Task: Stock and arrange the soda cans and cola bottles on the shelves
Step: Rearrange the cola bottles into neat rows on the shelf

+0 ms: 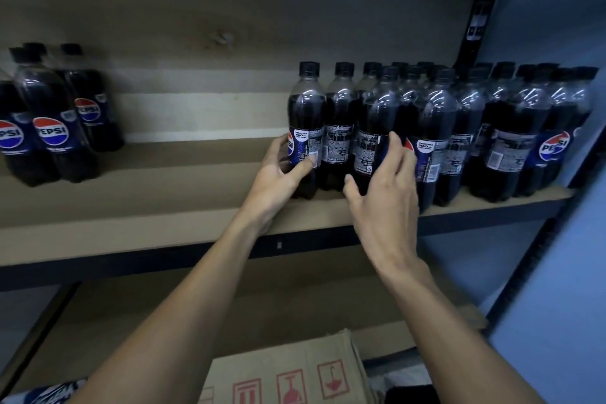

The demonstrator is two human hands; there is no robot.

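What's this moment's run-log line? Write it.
left hand: grips end bottle | right hand: grips third bottle | shelf: bottles upright

Upright black-capped cola bottles point(439, 128) packed rt on shelf point(180, 193), smaller cluster point(52, 128) far left.
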